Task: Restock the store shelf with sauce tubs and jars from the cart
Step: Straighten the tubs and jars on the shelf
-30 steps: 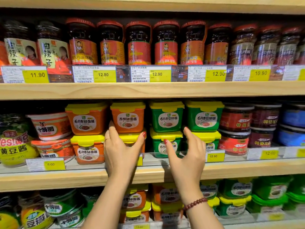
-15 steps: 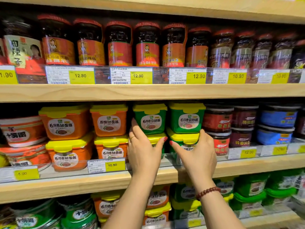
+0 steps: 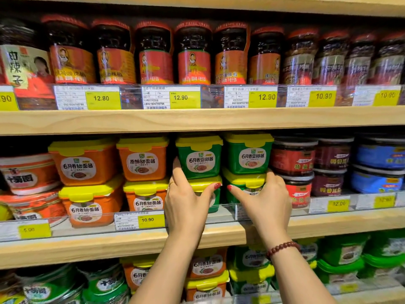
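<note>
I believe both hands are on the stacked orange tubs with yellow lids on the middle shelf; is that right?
Not quite: the head view shows the left hand and right hand on the stacked green tubs with yellow lids on the middle shelf, not orange.
</note>
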